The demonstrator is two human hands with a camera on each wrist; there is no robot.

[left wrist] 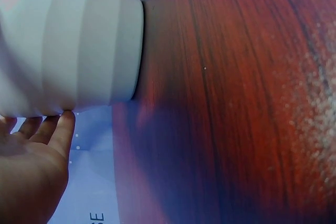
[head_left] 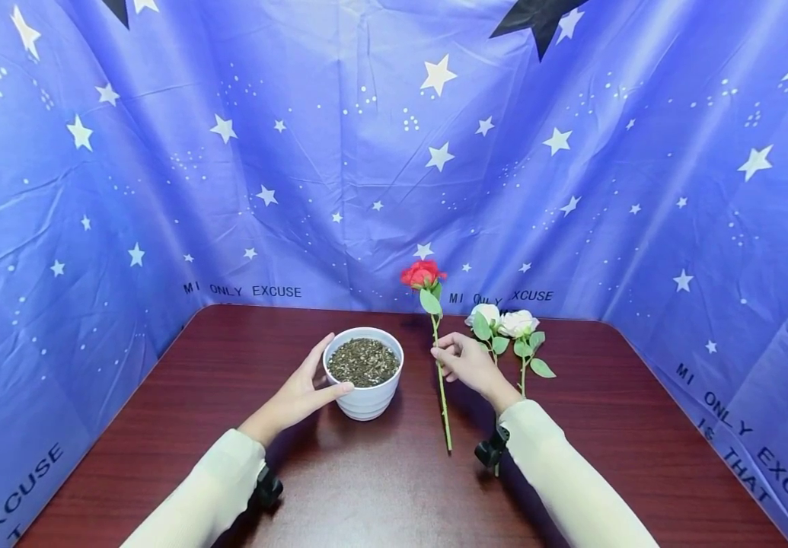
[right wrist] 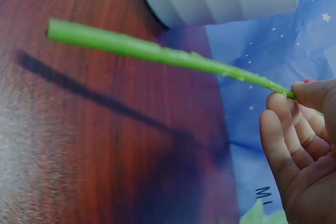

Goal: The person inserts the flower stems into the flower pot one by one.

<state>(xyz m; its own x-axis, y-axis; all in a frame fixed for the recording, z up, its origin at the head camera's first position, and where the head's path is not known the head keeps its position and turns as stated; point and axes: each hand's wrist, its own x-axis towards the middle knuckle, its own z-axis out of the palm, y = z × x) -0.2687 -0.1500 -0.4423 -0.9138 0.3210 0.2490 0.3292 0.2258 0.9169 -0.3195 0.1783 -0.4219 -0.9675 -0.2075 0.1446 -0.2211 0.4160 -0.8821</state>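
Observation:
A white ribbed flower pot (head_left: 366, 402) stands upright on the table, filled with dark, speckled soil (head_left: 364, 363). Against its left side my left hand (head_left: 300, 397) holds it, thumb at the front and fingers further back; the left wrist view shows fingertips touching the pot wall (left wrist: 79, 45). To the pot's right, my right hand (head_left: 470, 365) pinches a red artificial rose (head_left: 423, 274) midway along its green stem. The bloom is up. In the right wrist view the stem's lower end (right wrist: 105, 40) hangs above the table, its shadow apart from it.
Two white artificial roses (head_left: 520, 325) lie on the table at the right, partly hidden by my right hand and forearm. The brown wooden table (head_left: 366, 487) reaches back to a blue, star-printed cloth (head_left: 339, 167) that hangs around its back and sides.

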